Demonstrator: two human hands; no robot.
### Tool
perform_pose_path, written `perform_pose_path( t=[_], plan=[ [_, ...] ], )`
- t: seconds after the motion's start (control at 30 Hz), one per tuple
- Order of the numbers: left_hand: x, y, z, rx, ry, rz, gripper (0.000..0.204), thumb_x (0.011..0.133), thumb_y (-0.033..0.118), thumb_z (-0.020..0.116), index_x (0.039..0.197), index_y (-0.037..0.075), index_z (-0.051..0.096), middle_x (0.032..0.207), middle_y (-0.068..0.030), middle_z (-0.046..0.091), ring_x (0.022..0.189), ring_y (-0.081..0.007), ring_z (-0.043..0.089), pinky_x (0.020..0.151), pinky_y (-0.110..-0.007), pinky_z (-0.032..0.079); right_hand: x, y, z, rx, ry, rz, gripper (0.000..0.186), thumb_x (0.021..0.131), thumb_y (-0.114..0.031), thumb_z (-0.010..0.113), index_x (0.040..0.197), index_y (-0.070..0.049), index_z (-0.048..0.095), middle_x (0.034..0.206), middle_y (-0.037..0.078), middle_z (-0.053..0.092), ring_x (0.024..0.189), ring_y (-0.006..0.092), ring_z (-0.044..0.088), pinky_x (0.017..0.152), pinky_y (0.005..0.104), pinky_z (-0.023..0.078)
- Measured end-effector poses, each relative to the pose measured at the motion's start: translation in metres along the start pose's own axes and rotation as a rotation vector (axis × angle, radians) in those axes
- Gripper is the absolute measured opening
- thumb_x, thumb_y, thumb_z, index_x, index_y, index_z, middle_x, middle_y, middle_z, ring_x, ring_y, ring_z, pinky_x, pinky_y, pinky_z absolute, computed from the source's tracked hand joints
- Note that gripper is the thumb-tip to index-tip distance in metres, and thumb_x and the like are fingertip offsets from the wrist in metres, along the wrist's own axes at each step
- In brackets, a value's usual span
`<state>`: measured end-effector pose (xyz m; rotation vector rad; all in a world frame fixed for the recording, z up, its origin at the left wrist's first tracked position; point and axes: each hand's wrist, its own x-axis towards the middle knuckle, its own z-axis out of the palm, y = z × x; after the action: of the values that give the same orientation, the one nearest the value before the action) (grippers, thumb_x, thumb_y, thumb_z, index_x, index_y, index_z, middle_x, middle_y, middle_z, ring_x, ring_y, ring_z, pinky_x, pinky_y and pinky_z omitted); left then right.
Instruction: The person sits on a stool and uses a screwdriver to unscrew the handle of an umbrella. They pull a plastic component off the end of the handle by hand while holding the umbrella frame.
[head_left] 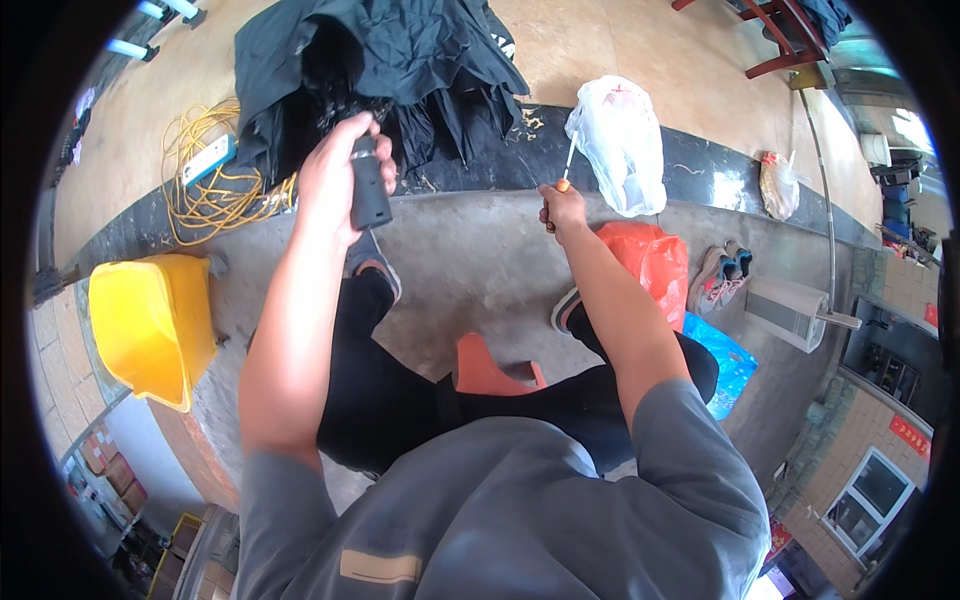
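My left hand (330, 165) is closed round a small dark grey, block-shaped device (370, 195), raised in front of the black cloth; its kind I cannot make out. Off to the right, my right hand (567, 212) grips what looks like a screwdriver (563, 185) with a yellowish handle. Its thin shaft points up and away, overlapping the edge of a white plastic bag (622, 150). A wide gap separates the two hands. Behind the left hand lies a heap of black cloth (410, 65), with a dark hollow in its middle.
A yellow extension cord (190, 215) with a white and blue power strip (210, 160) lies left, above a yellow bin (150, 325). A red bag (650, 265), blue bag (728, 365) and shoes (712, 280) sit right. A red stool (480, 365) shows between my legs.
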<state>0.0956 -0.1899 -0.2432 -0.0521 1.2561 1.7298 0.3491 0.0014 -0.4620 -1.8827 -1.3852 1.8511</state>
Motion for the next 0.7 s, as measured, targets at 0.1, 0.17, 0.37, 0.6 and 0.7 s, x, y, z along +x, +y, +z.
perform_pose_path(
  t=[0.1,0.17,0.37,0.6,0.7],
  plan=[
    [-0.002,0.005,-0.003,-0.012,0.013,-0.008,0.022,0.094,0.028,0.06,0.094,0.007,0.055,0.073,-0.0059,0.058,0.059,-0.0147,0.056,0.052,-0.027,0.045,0.039,-0.007,0.018,-0.18,0.009,-0.017,0.015,0.089,-0.019,0.066,0.084,-0.008,0.056,0.061,0.002,0.053,0.044,0.014,0.053,0.036,0.0307,0.034],
    [0.001,0.007,-0.005,0.014,0.04,-0.001,0.022,0.095,0.029,0.06,0.094,0.007,0.055,0.072,-0.0056,0.057,0.058,-0.0142,0.056,0.052,-0.027,0.045,0.061,-0.017,0.028,-0.254,-0.014,-0.042,0.015,0.089,-0.019,0.067,0.086,-0.007,0.057,0.061,0.002,0.054,0.044,0.0142,0.052,0.036,0.0307,0.034],
    [0.008,0.02,-0.012,0.032,0.123,0.039,0.023,0.094,0.028,0.059,0.094,0.005,0.056,0.072,-0.0066,0.057,0.056,-0.0148,0.056,0.052,-0.027,0.044,0.105,-0.036,0.04,-0.365,-0.066,-0.017,0.026,0.087,-0.031,0.07,0.098,-0.008,0.064,0.067,0.005,0.062,0.05,0.0156,0.059,0.043,0.0307,0.046],
    [0.018,0.025,-0.012,-0.013,0.07,0.039,0.021,0.097,0.031,0.057,0.097,0.01,0.055,0.076,-0.0031,0.054,0.058,-0.0114,0.053,0.053,-0.023,0.043,0.144,-0.031,-0.002,-0.634,0.195,-0.251,0.05,0.086,-0.036,0.069,0.124,-0.006,0.058,0.105,0.019,0.067,0.102,0.0358,0.066,0.09,0.0393,0.05],
    [0.019,0.025,-0.013,-0.02,0.043,0.062,0.02,0.098,0.03,0.055,0.098,0.009,0.054,0.075,-0.0025,0.053,0.059,-0.0111,0.052,0.052,-0.023,0.043,0.139,-0.021,-0.005,-0.774,0.3,-0.513,0.058,0.084,-0.032,0.069,0.133,-0.006,0.052,0.125,0.022,0.057,0.12,0.0363,0.056,0.098,0.0411,0.045]
  ],
)
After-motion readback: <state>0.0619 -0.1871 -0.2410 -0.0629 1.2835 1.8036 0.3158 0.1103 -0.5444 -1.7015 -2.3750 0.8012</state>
